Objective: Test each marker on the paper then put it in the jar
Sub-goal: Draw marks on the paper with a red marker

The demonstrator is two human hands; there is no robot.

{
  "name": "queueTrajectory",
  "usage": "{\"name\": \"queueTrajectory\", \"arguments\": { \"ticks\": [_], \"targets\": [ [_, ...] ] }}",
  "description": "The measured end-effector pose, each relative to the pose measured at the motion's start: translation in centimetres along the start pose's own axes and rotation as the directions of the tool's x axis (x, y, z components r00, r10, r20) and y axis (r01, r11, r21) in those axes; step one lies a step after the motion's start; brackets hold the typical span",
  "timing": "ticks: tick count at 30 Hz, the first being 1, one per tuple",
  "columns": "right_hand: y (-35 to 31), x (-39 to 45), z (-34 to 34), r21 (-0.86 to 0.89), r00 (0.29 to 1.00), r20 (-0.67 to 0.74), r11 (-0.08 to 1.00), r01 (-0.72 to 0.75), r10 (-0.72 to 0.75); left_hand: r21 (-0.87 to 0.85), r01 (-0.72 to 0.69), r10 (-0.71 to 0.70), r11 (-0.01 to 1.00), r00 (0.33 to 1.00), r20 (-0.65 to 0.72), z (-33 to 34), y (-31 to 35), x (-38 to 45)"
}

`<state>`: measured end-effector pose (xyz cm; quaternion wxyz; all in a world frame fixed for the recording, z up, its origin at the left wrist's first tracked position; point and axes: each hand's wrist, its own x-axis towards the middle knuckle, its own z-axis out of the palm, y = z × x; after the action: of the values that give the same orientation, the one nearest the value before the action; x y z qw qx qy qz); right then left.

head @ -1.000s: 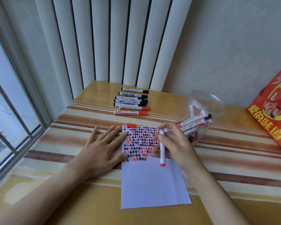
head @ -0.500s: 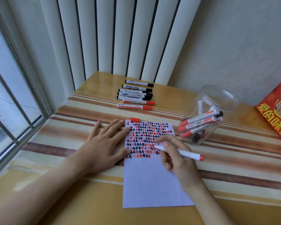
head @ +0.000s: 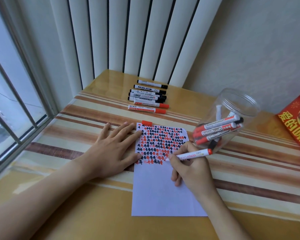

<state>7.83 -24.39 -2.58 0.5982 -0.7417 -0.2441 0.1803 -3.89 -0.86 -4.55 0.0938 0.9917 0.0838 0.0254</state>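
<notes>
A white sheet of paper (head: 163,191) lies on the table, its upper half filled with rows of red and black marks. My left hand (head: 114,149) presses flat on the paper's left edge, fingers spread. My right hand (head: 189,170) grips an uncapped red whiteboard marker (head: 192,155) like a pen, its tip on the paper at the lowest row of marks. Its red cap (head: 147,122) lies at the paper's top edge. A clear plastic jar (head: 232,108) stands tilted to the right of the paper and holds several markers (head: 216,130).
Several capped black and red markers (head: 148,97) lie in a row at the back of the striped table (head: 249,170). A red printed bag (head: 298,123) sits at the right edge. A window (head: 7,101) runs along the left, vertical blinds (head: 128,40) behind.
My right hand turned the marker from upright, red end towards me, into a writing grip and set its tip on the paper. The left hand stayed flat. The view shifted slightly.
</notes>
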Motion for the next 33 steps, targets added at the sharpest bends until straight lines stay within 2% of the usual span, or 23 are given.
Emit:
{"name": "queueTrajectory", "arguments": {
  "ticks": [20, 25, 33],
  "targets": [
    [0.11, -0.07, 0.20, -0.060, 1.000, 0.011, 0.998, -0.024, 0.024, 0.010, -0.001, 0.001, 1.000, 1.000, 0.011, -0.19, 0.04, 0.07],
    [0.24, -0.01, 0.05, -0.062, 0.999, -0.025, 0.997, -0.037, 0.036, 0.008, -0.003, 0.003, 1.000, 1.000, 0.012, -0.19, 0.04, -0.01],
    [-0.15, -0.09, 0.25, -0.069, 1.000, -0.027, 0.998, -0.006, 0.004, -0.002, 0.000, 0.000, 1.000, 1.000, 0.009, -0.23, 0.12, 0.02]
  ]
}}
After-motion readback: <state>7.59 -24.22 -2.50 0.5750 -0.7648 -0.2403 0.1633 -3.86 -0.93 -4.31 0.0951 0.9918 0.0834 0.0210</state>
